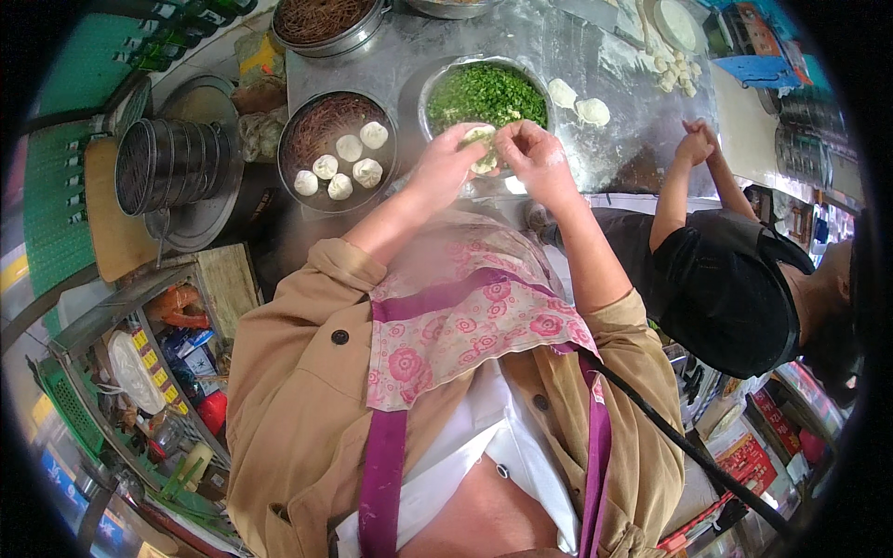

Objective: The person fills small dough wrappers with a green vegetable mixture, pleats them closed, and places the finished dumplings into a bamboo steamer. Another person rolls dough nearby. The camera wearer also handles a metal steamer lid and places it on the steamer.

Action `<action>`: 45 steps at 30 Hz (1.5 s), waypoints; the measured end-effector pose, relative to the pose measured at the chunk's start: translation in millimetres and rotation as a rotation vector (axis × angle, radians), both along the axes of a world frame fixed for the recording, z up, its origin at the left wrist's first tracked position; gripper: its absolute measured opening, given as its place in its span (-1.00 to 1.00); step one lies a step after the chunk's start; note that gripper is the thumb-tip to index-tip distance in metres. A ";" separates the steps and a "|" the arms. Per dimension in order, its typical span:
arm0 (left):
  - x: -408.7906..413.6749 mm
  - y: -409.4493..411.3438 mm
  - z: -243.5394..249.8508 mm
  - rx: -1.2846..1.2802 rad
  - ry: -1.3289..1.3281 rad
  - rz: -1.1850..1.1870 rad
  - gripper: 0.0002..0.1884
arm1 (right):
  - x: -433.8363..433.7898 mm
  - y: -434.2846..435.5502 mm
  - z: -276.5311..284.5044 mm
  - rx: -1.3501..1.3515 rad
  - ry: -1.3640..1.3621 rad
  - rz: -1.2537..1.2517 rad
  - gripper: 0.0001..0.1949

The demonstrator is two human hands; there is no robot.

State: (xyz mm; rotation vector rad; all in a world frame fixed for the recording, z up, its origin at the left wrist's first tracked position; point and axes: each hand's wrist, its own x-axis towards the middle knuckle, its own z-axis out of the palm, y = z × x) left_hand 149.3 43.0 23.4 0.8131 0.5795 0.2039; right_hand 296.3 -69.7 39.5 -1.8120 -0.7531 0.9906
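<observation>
A dough wrapper with green filling [481, 148] rests in my left hand [446, 164], at the near rim of a metal bowl of chopped greens [487, 94]. The fingers of my right hand [536, 159] are pinched together at the wrapper's right edge. To the left, a round steamer tray [293, 132] holds several pleated buns [367, 172] on a brown fibrous liner. Two flattened dough rounds [593, 111] lie on the floured metal table [628, 160], right of the bowl.
Small dough pieces [675, 72] and a rolling pin [643, 28] lie at the table's far right. Another steamer [328, 42] stands at the far left, with stacked steamers [174, 166] beyond the table's left edge. A co-worker [732, 279] stands at the right, hands together over the table.
</observation>
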 end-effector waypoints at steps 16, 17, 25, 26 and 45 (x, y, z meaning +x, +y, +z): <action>7.0 19.4 -15.9 0.078 -0.142 -0.191 -0.67 | -5.7 5.8 24.7 0.089 -0.369 0.138 -0.85; 3.6 18.9 1.2 -0.078 -0.141 -0.178 -0.68 | -6.5 6.2 24.9 0.044 -0.301 0.088 -0.85; -7.6 6.6 1.1 -0.061 0.019 -0.058 -0.71 | -10.8 9.0 40.3 0.034 -0.102 0.083 -0.86; -7.3 6.6 3.0 -0.009 0.067 -0.072 -0.71 | -11.5 10.9 47.7 -0.015 -0.100 0.112 -0.86; -10.7 13.6 5.3 -0.127 -0.067 -0.009 -0.66 | -7.6 8.3 27.5 0.067 -0.193 0.078 -0.80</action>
